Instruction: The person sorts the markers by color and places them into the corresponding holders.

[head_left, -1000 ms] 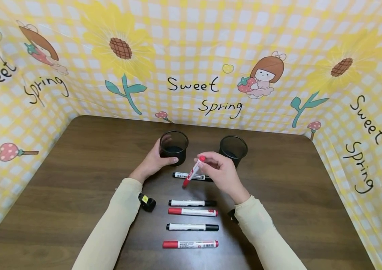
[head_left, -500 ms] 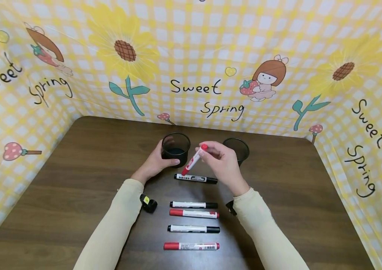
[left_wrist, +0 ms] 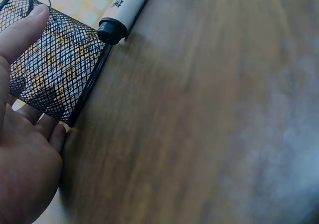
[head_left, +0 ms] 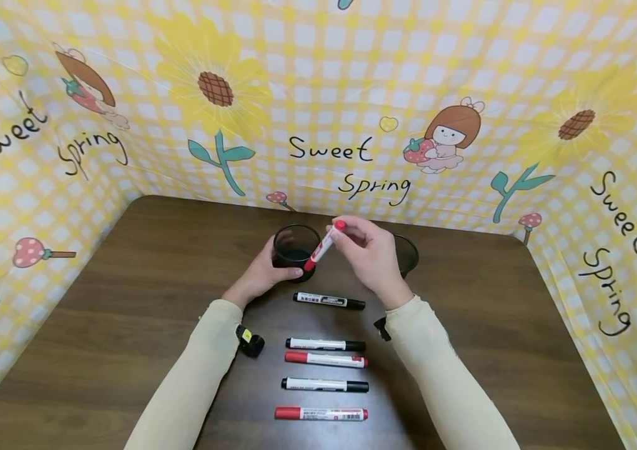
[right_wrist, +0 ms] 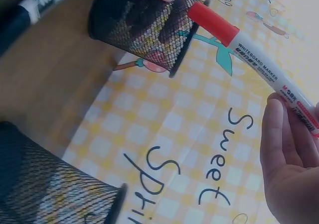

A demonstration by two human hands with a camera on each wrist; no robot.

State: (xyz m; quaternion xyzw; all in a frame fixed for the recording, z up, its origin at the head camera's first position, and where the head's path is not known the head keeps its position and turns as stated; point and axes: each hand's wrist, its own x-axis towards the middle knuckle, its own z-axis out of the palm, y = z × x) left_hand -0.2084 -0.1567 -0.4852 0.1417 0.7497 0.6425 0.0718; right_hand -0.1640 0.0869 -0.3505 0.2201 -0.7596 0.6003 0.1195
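Note:
My left hand (head_left: 262, 273) grips a black mesh pen cup (head_left: 297, 245) that stands upright on the table, thumb on the near side and fingers round the far side. In the left wrist view the mesh cup (left_wrist: 60, 59) shows between thumb and fingers. A red whiteboard marker (head_left: 322, 249) is pinched at its upper end by my right hand (head_left: 371, 253). It slants down to the left, its red cap by the rim of the held cup. The right wrist view shows that red marker (right_wrist: 264, 64) near the cup (right_wrist: 144, 30); whether they touch, I cannot tell.
A second mesh cup (head_left: 406, 255) stands behind my right hand, partly hidden. One black marker (head_left: 329, 301) lies just in front of the held cup. Nearer lie several more, black (head_left: 325, 385) and red (head_left: 321, 414), in a rough column. Patterned cloth (head_left: 318, 94) walls the table (head_left: 99, 325).
My right hand has moved up and away from me with the red marker, from above the black marker to the held cup's rim. The left hand keeps its grip on the cup.

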